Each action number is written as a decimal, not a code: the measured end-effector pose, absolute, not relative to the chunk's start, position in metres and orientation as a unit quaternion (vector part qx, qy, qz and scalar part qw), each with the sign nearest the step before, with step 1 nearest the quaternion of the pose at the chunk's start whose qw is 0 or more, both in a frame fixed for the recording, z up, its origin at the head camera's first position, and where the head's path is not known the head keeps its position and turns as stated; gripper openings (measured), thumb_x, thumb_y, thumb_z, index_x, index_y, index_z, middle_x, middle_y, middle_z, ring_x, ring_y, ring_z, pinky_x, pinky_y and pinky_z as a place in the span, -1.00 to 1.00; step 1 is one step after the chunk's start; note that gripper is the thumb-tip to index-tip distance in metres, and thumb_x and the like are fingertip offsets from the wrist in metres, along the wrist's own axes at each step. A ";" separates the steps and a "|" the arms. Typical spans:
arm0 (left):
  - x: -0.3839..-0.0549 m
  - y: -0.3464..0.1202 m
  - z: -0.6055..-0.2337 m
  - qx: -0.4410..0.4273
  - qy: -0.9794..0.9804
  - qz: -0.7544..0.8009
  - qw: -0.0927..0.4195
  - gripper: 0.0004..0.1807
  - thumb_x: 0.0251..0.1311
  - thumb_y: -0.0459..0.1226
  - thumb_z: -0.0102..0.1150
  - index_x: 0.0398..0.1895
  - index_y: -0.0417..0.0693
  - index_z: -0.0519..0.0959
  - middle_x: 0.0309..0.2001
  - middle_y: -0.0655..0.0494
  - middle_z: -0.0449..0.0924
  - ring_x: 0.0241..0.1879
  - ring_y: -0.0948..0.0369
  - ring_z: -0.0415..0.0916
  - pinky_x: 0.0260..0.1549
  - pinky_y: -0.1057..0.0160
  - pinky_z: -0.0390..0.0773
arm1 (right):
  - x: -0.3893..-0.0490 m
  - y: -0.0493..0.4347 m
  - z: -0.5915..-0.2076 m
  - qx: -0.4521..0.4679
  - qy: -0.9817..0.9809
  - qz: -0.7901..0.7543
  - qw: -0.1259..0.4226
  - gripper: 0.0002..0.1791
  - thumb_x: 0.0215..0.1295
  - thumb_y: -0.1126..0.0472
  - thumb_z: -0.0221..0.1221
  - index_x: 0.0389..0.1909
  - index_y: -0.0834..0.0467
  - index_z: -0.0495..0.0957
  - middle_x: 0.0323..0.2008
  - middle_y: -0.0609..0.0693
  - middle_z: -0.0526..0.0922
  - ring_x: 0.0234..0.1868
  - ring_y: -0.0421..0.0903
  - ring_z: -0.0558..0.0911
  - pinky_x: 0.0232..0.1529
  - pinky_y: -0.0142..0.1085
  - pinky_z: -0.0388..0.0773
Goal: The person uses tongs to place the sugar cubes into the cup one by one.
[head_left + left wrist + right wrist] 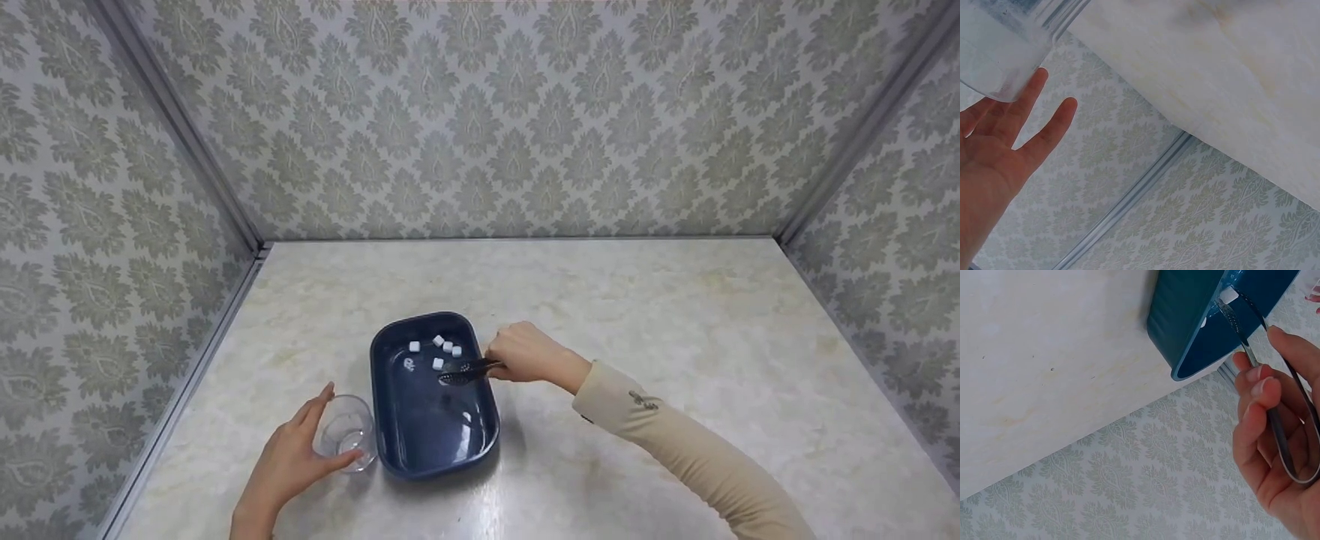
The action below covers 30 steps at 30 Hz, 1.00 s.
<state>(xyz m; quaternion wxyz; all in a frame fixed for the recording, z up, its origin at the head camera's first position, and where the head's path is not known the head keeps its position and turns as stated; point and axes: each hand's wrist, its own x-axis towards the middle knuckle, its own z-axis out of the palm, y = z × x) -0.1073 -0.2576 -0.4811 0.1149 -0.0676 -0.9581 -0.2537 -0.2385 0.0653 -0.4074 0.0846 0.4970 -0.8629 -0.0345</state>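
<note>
A dark blue rectangular dish (431,450) stands on the table with several small white cubes (438,364) in its far half. My right hand (529,352) grips metal tongs (476,367) over the dish's right rim, tips down inside. In the right wrist view, a white cube (1229,294) shows between the spread tong tips; whether they squeeze it I cannot tell. Left of the dish, my left hand (289,450) holds a clear cup (349,431), thumb on the near side and fingers around the far left side. The left wrist view shows fingers (1033,93) against the cup.
The pale marbled table (637,300) extends behind and to the right of the dish. Patterned walls (480,135) enclose its back and sides. The cup stands close beside the dish's left wall.
</note>
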 end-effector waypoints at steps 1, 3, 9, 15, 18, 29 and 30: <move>-0.107 -0.258 -0.481 -0.066 -0.958 -0.255 0.112 0.07 -0.36 0.10 0.40 0.30 -0.08 0.17 0.13 -0.05 0.41 -0.18 -0.08 0.54 -0.17 -0.05 0.48 | -0.239 0.066 -0.407 0.498 -0.863 -0.034 0.085 -0.74 -0.01 0.05 0.24 -0.75 0.07 0.54 -0.77 -0.09 0.54 -0.76 -0.17 0.33 -0.73 -0.31 0.28; -0.108 -0.257 -0.480 -0.065 -0.958 -0.256 0.107 0.07 -0.35 0.12 0.39 0.30 -0.08 0.17 0.13 -0.05 0.41 -0.17 -0.09 0.54 -0.16 -0.06 0.48 | -0.239 0.068 -0.407 0.497 -0.863 -0.032 0.084 -0.74 -0.01 0.05 0.24 -0.75 0.07 0.53 -0.78 -0.09 0.53 -0.77 -0.18 0.31 -0.74 -0.32 0.26; -0.107 -0.258 -0.480 -0.062 -0.958 -0.258 0.104 0.07 -0.35 0.12 0.39 0.30 -0.07 0.16 0.15 -0.04 0.40 -0.14 -0.10 0.53 -0.14 -0.07 0.47 | -0.240 0.073 -0.407 0.495 -0.865 -0.023 0.077 -0.75 0.01 0.04 0.22 -0.73 0.07 0.54 -0.77 -0.10 0.53 -0.76 -0.16 0.36 -0.74 -0.32 0.23; -0.107 -0.258 -0.480 -0.066 -0.958 -0.253 0.114 0.07 -0.36 0.10 0.40 0.29 -0.08 0.18 0.13 -0.04 0.42 -0.18 -0.09 0.54 -0.17 -0.05 0.48 | -0.238 0.080 -0.402 0.489 -0.870 -0.023 0.064 -0.73 0.08 0.03 0.19 -0.70 0.07 0.52 -0.77 -0.09 0.52 -0.77 -0.19 0.32 -0.74 -0.37 0.13; -0.107 -0.257 -0.480 -0.067 -0.959 -0.251 0.117 0.07 -0.37 0.09 0.41 0.30 -0.08 0.17 0.13 -0.03 0.42 -0.22 -0.07 0.55 -0.19 -0.04 0.49 | -0.237 0.084 -0.398 0.489 -0.870 -0.017 0.058 -0.72 0.11 0.03 0.17 -0.68 0.08 0.51 -0.78 -0.09 0.48 -0.78 -0.22 0.26 -0.74 -0.41 0.05; -0.107 -0.259 -0.482 -0.070 -0.956 -0.253 0.127 0.07 -0.36 0.12 0.40 0.30 -0.05 0.16 0.15 -0.01 0.41 -0.13 -0.07 0.53 -0.17 -0.05 0.48 | -0.232 0.088 -0.385 0.497 -0.864 0.003 0.079 -0.69 0.14 0.03 0.15 -0.70 0.06 0.41 -0.82 -0.20 0.20 -0.78 -0.29 0.15 -0.72 -0.47 -0.08; -0.107 -0.259 -0.482 -0.070 -0.956 -0.254 0.129 0.08 -0.36 0.12 0.39 0.31 -0.05 0.16 0.15 -0.01 0.41 -0.10 -0.07 0.52 -0.15 -0.05 0.48 | -0.232 0.088 -0.384 0.497 -0.864 0.000 0.082 -0.69 0.14 0.02 0.14 -0.70 0.06 0.40 -0.82 -0.20 0.19 -0.78 -0.28 0.15 -0.72 -0.46 -0.08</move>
